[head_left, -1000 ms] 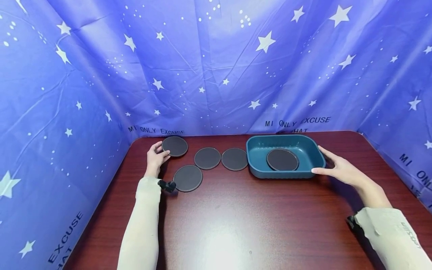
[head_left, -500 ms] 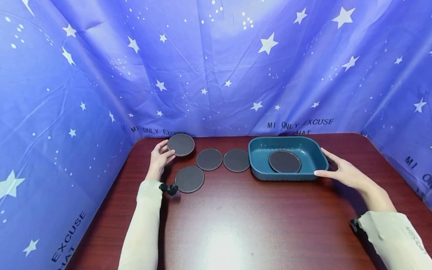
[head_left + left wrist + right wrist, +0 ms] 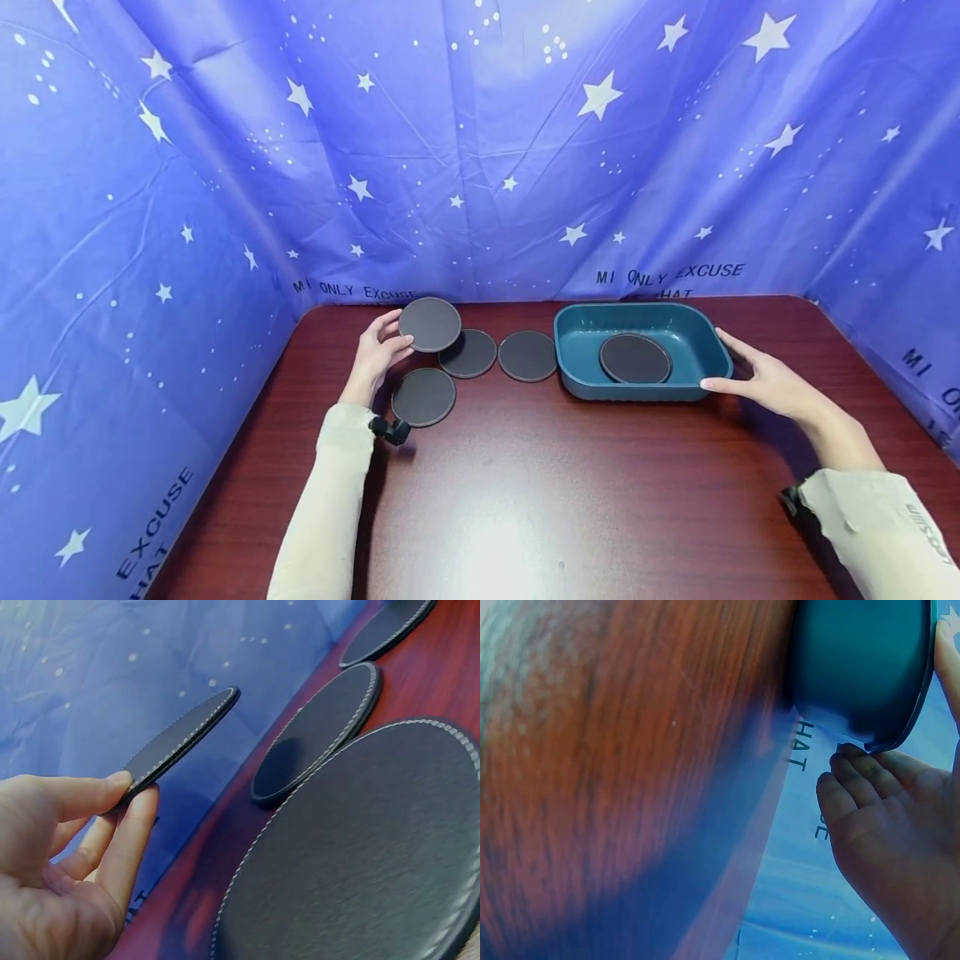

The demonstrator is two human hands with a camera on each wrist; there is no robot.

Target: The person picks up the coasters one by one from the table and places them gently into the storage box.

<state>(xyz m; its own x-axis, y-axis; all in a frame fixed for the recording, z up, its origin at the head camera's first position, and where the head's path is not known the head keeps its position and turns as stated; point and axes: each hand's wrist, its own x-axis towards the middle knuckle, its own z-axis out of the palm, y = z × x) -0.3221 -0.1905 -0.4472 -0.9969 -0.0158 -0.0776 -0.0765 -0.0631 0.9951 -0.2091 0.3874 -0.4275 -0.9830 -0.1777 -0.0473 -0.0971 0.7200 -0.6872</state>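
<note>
My left hand (image 3: 377, 354) pinches a round black coaster (image 3: 431, 324) by its left edge, thumb on top and fingers beneath. In the left wrist view the stitched coaster (image 3: 184, 735) is tilted and held above the table. Just below it lies a second coaster (image 3: 468, 358), partly covered from the head view. Another coaster (image 3: 423, 397) lies nearer the front, and one more coaster (image 3: 527, 356) lies beside the teal plastic bin (image 3: 637, 390). Inside the bin rests a coaster (image 3: 635, 359). My right hand (image 3: 772, 383) holds the bin's right end between thumb and fingers.
A dark red wooden table (image 3: 570, 492) carries everything. Behind it and at both sides hangs a blue curtain (image 3: 465, 150) with white stars. A small black wrist camera (image 3: 390, 431) sits on the left cuff, close to the front coaster.
My left hand has lifted its coaster and carried it rightward, so it now partly overlaps a lying coaster in view. The right hand and the bin stay in place.
</note>
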